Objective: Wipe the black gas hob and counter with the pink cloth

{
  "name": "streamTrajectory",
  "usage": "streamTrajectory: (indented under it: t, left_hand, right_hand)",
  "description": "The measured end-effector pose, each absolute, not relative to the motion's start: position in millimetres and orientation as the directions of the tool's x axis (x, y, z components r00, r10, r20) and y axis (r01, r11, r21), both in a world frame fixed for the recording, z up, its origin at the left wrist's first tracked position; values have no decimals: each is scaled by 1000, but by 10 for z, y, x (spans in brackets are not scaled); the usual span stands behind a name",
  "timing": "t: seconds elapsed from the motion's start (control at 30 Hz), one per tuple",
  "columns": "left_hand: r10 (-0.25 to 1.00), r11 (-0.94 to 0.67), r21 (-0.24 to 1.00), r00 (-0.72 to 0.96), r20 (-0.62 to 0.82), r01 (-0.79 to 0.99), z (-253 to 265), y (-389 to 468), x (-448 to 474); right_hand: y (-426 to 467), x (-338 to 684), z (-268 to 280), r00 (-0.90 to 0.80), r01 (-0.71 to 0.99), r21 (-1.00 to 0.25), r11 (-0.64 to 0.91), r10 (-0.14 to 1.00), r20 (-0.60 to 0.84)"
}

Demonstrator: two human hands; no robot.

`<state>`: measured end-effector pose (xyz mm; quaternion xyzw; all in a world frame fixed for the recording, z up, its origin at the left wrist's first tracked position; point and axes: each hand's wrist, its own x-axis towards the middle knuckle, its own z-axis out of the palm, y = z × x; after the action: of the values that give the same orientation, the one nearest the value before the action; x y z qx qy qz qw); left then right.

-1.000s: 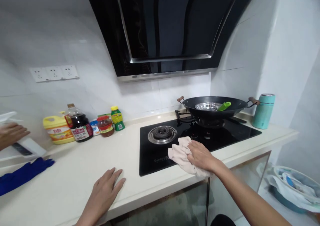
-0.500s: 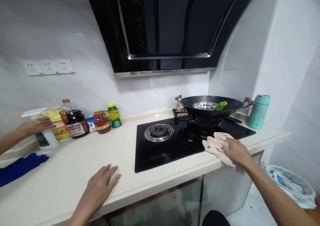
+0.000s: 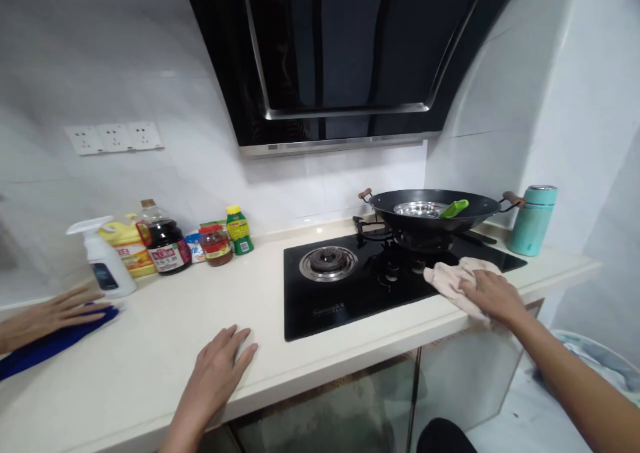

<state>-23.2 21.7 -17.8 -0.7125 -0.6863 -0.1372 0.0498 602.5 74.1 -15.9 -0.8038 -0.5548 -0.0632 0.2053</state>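
My right hand (image 3: 493, 296) grips a pale pink cloth (image 3: 453, 283), pressed against the front right edge of the black gas stove (image 3: 313, 296) and the counter beside it. My left hand (image 3: 217, 373) rests on the cream countertop (image 3: 165, 346), fingers outstretched, left of the stove, with nothing in it. At the far left another person's hand (image 3: 57, 316) lies spread on a dark blue cloth (image 3: 55, 346). A wok (image 3: 480, 209) stands on the right burner, holding a steel strainer (image 3: 417, 209) and a green-handled utensil (image 3: 454, 209).
Left along the wall stand a white spray bottle (image 3: 105, 263), a yellow jug (image 3: 131, 243), a dark sauce bottle (image 3: 167, 246), a red-lidded jar (image 3: 216, 245) and a green bottle (image 3: 240, 229). A teal flask (image 3: 533, 223) is right of the wok. The range hood (image 3: 350, 53) hangs above; a bin (image 3: 595, 356) is low right.
The other person's hand has left the spray bottle and come down onto the blue cloth. The view has shifted slightly left; my hands stay in about the same places.
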Motion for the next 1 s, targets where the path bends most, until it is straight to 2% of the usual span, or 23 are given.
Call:
streamTrajectory:
  t: [0.13, 0.33, 0.47, 0.6, 0.7, 0.8, 0.9, 1.0]
  left_hand:
    - [960, -68, 114, 34, 277, 991, -162, 171, -186]
    - [939, -96, 139, 43, 342, 986, -199, 168, -191]
    - [937, -76, 161, 16, 348, 984, -274, 236, -277]
    - [934, -82, 162, 19, 358, 983, -362, 317, -373]
    - [925, -79, 164, 10, 380, 983, -385, 327, -397]
    - [920, -85, 172, 11, 391, 981, -353, 293, -369]
    - [933, -73, 181, 3, 361, 981, -296, 259, -325]
    - [944, -52, 194, -15, 330, 980, -259, 245, -298]
  right_hand:
    - [452, 5165, -233, 161, 978, -185, -101, 923, 349]
    - [111, 3504, -220, -162, 958, -155, 241, 901, 402]
    - [-66, 2640, -248, -400, 771, -248, 586, 749, 528]
    - [-100, 2365, -347, -583, 601, -208, 772, 601, 546]
    - [-9, 2611, -492, -623, 579, -163, 799, 562, 544]
    - [106, 3168, -689, -594, 648, -75, 758, 565, 573]
    - [179, 3930, -850, -523, 764, -12, 645, 631, 573]
    - [222, 4793, -924, -413, 886, 61, 460, 721, 556]
